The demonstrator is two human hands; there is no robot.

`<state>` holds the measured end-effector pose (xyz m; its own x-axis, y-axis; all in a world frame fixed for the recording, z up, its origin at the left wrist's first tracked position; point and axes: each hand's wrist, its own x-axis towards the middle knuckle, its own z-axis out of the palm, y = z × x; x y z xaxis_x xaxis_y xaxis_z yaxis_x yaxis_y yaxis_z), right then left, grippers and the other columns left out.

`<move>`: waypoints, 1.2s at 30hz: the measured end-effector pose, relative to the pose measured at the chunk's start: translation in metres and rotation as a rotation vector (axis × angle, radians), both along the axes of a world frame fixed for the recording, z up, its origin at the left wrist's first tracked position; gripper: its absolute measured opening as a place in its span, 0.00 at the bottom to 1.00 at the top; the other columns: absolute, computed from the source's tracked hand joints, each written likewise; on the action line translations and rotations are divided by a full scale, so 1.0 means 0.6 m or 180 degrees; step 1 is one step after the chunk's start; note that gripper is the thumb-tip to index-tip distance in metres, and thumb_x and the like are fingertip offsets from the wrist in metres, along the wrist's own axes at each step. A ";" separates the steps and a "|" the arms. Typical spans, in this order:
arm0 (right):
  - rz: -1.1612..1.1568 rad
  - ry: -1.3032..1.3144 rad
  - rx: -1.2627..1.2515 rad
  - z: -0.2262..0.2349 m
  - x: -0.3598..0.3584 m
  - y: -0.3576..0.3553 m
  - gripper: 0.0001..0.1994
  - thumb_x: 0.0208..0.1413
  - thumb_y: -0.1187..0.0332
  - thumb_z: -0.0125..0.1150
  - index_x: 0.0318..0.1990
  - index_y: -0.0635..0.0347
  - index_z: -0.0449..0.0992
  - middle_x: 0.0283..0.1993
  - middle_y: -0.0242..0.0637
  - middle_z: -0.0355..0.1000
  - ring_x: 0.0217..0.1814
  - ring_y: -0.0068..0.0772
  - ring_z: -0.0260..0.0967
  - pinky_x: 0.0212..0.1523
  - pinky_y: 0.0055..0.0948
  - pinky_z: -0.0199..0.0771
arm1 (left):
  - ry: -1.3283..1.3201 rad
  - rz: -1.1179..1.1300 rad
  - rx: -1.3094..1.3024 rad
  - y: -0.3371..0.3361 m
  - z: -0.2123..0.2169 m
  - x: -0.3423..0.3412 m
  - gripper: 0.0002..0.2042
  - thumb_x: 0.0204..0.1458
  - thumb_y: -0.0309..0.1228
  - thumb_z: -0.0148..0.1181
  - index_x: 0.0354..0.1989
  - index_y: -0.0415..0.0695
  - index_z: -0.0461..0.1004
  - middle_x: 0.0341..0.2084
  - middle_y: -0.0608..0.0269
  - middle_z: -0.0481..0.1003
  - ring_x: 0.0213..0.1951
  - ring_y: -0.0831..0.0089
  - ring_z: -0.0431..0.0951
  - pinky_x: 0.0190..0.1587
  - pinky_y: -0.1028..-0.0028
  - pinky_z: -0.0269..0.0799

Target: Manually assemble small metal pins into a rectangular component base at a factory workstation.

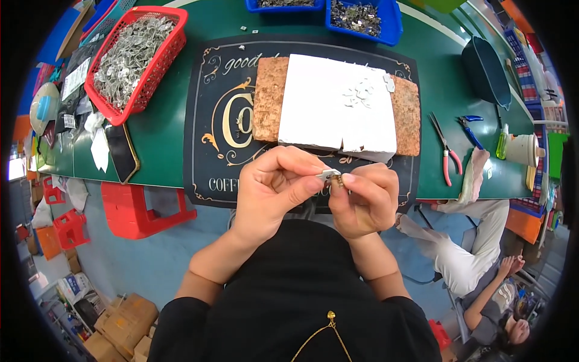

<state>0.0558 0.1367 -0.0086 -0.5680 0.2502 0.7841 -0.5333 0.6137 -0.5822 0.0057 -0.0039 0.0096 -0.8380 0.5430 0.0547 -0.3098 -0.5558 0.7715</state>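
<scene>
Above the front edge of the mat, my two hands meet fingertip to fingertip. My left hand (265, 190) pinches a small pale, flat metal piece (327, 174) between thumb and forefinger. Between the thumb and forefinger of my right hand (369, 198) is a tiny brass-coloured piece (340, 181), touching or very close to the pale one; its exact kind is too small to tell. Just beyond them a white block (319, 102) lies across two brown bricks (269, 90). Several small pale metal pieces (360, 95) lie scattered on its right half.
A red basket (179, 37) full of metal pieces stands at left, near a phone (122, 154). Blue trays (395, 25) hold more parts at the back. Red-handled pliers (446, 151), blue cutters (469, 130) and a dark green bin (485, 72) are at right. Another person (476, 259) sits at lower right.
</scene>
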 end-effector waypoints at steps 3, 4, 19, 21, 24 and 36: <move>-0.0072 0.0011 0.0164 -0.001 0.002 -0.002 0.13 0.44 0.79 0.67 0.38 0.60 0.73 0.32 0.34 0.65 0.25 0.25 0.64 0.24 0.22 0.60 | 0.0197 0.0154 0.0024 0.005 0.001 0.002 0.06 0.50 0.16 0.60 0.36 0.35 0.71 0.38 0.53 0.75 0.42 0.70 0.76 0.49 0.72 0.73; -0.0074 0.0008 0.0164 -0.001 0.002 -0.001 0.13 0.44 0.79 0.67 0.38 0.60 0.73 0.32 0.34 0.65 0.25 0.25 0.64 0.24 0.22 0.60 | 0.0269 0.0228 0.0027 0.006 -0.001 0.002 0.06 0.50 0.15 0.60 0.35 0.35 0.71 0.38 0.53 0.75 0.42 0.70 0.77 0.49 0.72 0.73; -0.0207 0.0073 0.0326 0.004 0.007 0.007 0.11 0.44 0.76 0.68 0.37 0.60 0.75 0.30 0.34 0.67 0.24 0.26 0.64 0.22 0.22 0.61 | 0.0378 0.0275 -0.0283 0.006 0.013 0.007 0.08 0.49 0.15 0.61 0.37 0.34 0.72 0.37 0.53 0.75 0.41 0.71 0.77 0.47 0.73 0.73; -0.0117 0.0031 0.0543 0.006 0.009 0.012 0.13 0.43 0.77 0.69 0.38 0.61 0.75 0.32 0.35 0.68 0.24 0.26 0.65 0.23 0.23 0.63 | 0.0105 0.0255 -0.0404 0.004 0.015 0.007 0.08 0.49 0.14 0.60 0.38 0.34 0.73 0.37 0.54 0.75 0.41 0.71 0.77 0.47 0.74 0.73; 0.0175 -0.0100 0.0710 0.010 0.009 0.019 0.15 0.42 0.77 0.68 0.41 0.64 0.75 0.34 0.37 0.69 0.27 0.26 0.66 0.25 0.22 0.65 | 0.1006 0.0290 -0.0643 -0.001 0.000 -0.002 0.10 0.49 0.13 0.58 0.40 0.34 0.72 0.37 0.56 0.74 0.40 0.74 0.75 0.46 0.76 0.72; 0.0831 -0.1479 -0.1082 0.029 0.006 -0.009 0.11 0.41 0.77 0.70 0.35 0.63 0.77 0.33 0.35 0.73 0.34 0.28 0.67 0.30 0.22 0.65 | 0.0726 0.0693 -0.0812 -0.001 -0.002 0.012 0.08 0.49 0.12 0.55 0.36 0.34 0.71 0.36 0.60 0.70 0.39 0.77 0.72 0.44 0.78 0.70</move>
<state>0.0596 0.1315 0.0086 -0.9061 0.2490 0.3421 -0.2853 0.2375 -0.9285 0.0126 -0.0044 0.0082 -0.9168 0.3743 0.1391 -0.0108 -0.3715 0.9284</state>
